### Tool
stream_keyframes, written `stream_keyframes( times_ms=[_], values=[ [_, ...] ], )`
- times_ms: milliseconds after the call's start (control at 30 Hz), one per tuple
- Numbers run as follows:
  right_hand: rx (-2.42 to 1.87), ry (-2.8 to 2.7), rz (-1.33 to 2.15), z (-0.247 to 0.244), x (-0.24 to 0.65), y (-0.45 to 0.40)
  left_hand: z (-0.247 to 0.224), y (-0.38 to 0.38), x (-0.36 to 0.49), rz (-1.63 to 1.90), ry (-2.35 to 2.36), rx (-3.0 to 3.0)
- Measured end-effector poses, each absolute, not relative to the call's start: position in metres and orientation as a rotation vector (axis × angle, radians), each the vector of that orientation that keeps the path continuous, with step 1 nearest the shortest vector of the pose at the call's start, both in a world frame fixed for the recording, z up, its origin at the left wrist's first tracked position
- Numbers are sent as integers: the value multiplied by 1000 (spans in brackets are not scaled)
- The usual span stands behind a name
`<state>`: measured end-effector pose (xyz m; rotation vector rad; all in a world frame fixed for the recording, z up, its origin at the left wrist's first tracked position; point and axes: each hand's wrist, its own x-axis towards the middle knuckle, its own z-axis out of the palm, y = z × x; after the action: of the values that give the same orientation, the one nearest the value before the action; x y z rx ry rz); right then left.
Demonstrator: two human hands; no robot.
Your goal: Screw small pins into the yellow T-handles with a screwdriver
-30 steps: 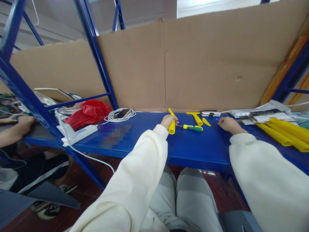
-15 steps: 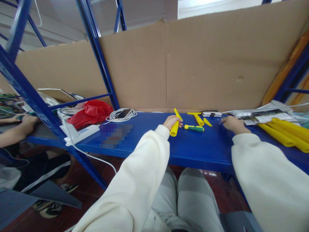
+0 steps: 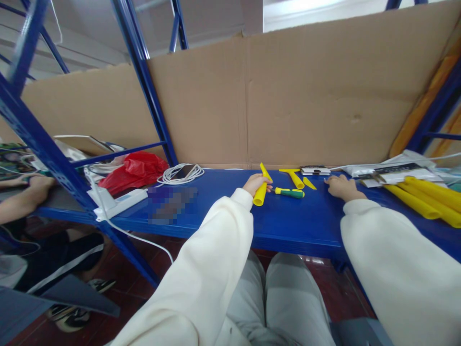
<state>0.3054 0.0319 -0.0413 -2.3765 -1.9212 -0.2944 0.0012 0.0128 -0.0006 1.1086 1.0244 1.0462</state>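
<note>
My left hand (image 3: 255,184) is closed around a yellow plastic tube piece (image 3: 260,194) with a crosspiece at its upper end; its open round end points toward me. My right hand (image 3: 341,186) is down on the blue tabletop with curled fingers, and whatever is at the fingertips is too small or hidden to make out. Between my hands lies a green and yellow screwdriver (image 3: 290,192). Behind it rests a second yellow T-shaped piece (image 3: 296,179), beside a thin yellow triangular piece (image 3: 309,183).
Several yellow tubes (image 3: 427,199) and packaged items (image 3: 399,174) lie at the right. A small black-and-white pack (image 3: 315,170) sits near the cardboard wall (image 3: 306,96). Leftward are a coiled white cable (image 3: 182,174), a power strip (image 3: 124,202), a red bag (image 3: 139,170) and another person's hand (image 3: 39,186).
My right hand has shifted a little to the left, over the spot where tiny pale bits lay. My left hand still holds the yellow piece, almost unmoved.
</note>
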Motion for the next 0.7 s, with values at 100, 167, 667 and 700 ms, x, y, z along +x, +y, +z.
stream_keyframes(
  times_ms=[100,167,667,700],
  values=[
    [-2350,-1891,-325,-36,303,26,-2,14,1,1047,1025,1118],
    [-2323,-1807,-354,-32,302,19,-3,15,1,1045,1034,1123],
    [-2511,-1662,-54,-20,290,2,-4,18,1,1030,1058,1148],
    [-2505,-1669,-52,-20,290,3,-4,18,1,1029,1059,1151]
  ],
)
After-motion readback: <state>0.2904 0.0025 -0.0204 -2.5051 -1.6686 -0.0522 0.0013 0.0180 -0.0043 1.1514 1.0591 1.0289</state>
